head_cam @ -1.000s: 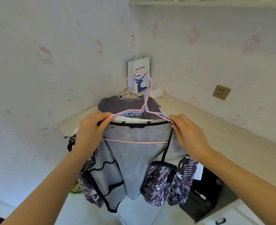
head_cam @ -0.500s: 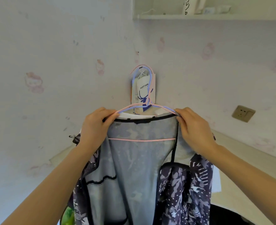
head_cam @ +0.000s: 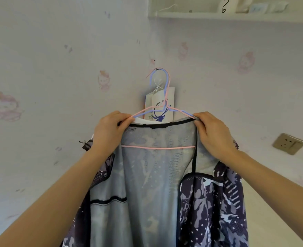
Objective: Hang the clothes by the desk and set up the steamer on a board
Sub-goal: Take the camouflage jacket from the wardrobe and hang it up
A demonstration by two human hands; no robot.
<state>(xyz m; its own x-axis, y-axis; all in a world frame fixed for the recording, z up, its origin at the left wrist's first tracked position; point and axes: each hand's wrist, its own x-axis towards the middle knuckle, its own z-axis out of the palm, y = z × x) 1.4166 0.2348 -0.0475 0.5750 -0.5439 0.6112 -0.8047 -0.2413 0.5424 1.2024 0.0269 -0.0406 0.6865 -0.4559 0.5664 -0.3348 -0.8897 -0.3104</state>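
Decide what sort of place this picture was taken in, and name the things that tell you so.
Most likely a bedroom or study corner in a home. The cartoon-cat wallpaper covers the walls, a wall shelf holds small household items, a wall socket sits low on the right, and a camouflage jacket on wire hangers is held up.

Surface notes: cloth garment on thin coated hangers, matt papered wall behind.

Jacket: thin cloth; between the two sets of fingers the inner lining is a pale, matt, fine mesh, edged with black binding tape; below the right hand the outer face shows a smooth printed camouflage weave, faint sheen. Pink hanger and blue hanger: thin wire shapes with a smooth, slightly glossy coating, pinched at the shoulders by left hand and right fingertips. Paper bag above the fingers: matt white paper, printed. Wall: matt wallpaper, scuffed. Socket plate right of the right hand: brushed, metallic-looking finish.
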